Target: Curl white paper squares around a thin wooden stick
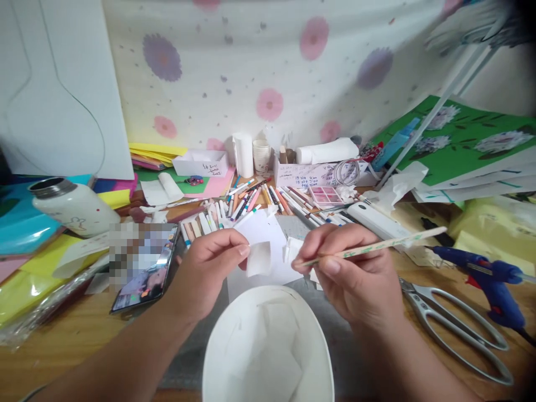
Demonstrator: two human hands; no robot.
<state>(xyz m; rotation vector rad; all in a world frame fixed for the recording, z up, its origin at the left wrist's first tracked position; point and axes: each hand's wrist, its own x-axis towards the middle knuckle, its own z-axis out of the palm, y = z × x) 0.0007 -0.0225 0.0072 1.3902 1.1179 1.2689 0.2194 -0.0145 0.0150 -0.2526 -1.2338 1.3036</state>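
Between its thumb and fingers, my left hand (209,273) pinches a small square piece of white paper (259,258). My right hand (355,273) is closed round a thin pale stick (389,243) with green marks along it, its free end pointing right. Another small folded white paper (293,248) shows at the fingertips of my right hand; whether they grip it I cannot tell. Below both hands stands a white oval bowl (268,346) with pale paper pieces in it. Behind the small papers lies a larger white sheet (268,223).
Many markers (247,204) lie across the table's middle. Left are a phone (148,273) and a white bottle (75,206). Large scissors (456,335) and a blue glue gun (489,273) lie right. A paper cup stack (262,156) and boxes stand at the back.
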